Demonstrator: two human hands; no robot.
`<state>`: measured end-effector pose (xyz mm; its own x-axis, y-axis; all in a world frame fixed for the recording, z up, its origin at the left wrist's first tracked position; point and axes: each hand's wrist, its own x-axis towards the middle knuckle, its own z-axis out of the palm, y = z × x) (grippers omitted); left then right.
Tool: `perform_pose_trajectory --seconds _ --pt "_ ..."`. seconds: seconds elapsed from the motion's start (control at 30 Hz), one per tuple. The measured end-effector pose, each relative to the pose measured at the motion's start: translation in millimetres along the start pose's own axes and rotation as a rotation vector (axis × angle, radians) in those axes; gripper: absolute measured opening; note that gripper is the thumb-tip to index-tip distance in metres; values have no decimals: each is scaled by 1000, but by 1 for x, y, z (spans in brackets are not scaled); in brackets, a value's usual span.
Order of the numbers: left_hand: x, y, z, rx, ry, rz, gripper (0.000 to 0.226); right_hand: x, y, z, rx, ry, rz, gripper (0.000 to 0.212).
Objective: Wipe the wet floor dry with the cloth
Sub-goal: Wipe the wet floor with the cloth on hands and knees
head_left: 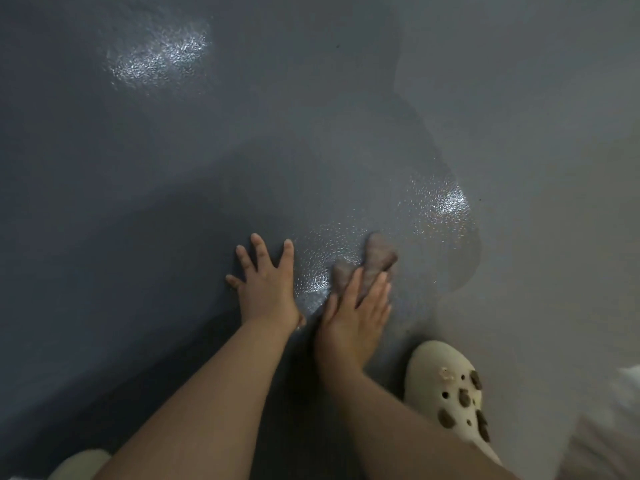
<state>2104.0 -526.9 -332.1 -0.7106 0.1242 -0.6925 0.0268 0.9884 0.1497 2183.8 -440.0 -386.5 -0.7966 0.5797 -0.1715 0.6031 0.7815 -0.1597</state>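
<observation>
The grey textured floor point(242, 150) is dark and wet across the left and middle, with shiny patches of water. A lighter dry area point(536, 133) lies to the right. My right hand point(356, 306) presses flat on a small brownish-grey cloth point(375, 258), whose crumpled end sticks out past my fingertips. My left hand point(266, 282) rests flat on the wet floor just left of it, fingers spread. The part of the cloth under my right palm is hidden.
My right foot in a cream clog point(446, 386) with brown charms stands just right of my right arm. Part of another cream clog point(79, 465) shows at the bottom left. Pale fabric point(616, 427) fills the bottom right corner.
</observation>
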Motion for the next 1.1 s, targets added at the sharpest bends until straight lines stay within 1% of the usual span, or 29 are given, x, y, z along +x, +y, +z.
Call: perform_pose_trajectory --seconds 0.1,0.2,0.23,0.27,0.3,0.37,0.4,0.47,0.53,0.57,0.67,0.77,0.83,0.93,1.03,1.1 --pt "1 -1 1 -9 23 10 116 -24 1 3 -58 -72 -159 56" --pt "0 -2 0 -11 3 17 122 7 24 -4 -94 -64 -374 53" --pt "0 -2 0 -12 -5 16 124 23 33 -7 -112 -50 -404 53" --pt "0 -2 -1 -10 -10 16 127 40 42 -11 -121 -24 -381 54" --pt "0 -2 -1 -7 -11 15 128 55 50 -15 -107 -4 -311 56" --pt "0 -1 -1 0 -5 15 129 75 67 -24 -35 -15 -100 60" --pt "0 -1 0 0 -3 14 129 79 73 -28 9 -5 12 59" --pt "1 0 0 2 -6 10 129 73 75 -27 75 29 211 54" --pt "2 1 0 -1 -8 5 129 54 61 -20 108 80 325 54" --pt "2 1 0 -2 -10 2 129 43 50 -18 124 106 346 55" --pt "2 2 -1 2 -10 0 128 18 21 -10 181 67 400 56" --pt "1 1 -1 3 -11 14 128 25 12 -9 196 43 440 62" --pt "-1 -3 -1 16 -16 29 127 48 17 -12 149 79 408 59" --pt "-4 -12 1 39 -6 77 122 100 20 -21 141 50 378 59" --pt "-9 -23 4 30 17 146 110 138 9 -26 126 73 262 60" --pt "-13 -36 4 -6 25 191 104 144 2 -27 77 17 173 61"
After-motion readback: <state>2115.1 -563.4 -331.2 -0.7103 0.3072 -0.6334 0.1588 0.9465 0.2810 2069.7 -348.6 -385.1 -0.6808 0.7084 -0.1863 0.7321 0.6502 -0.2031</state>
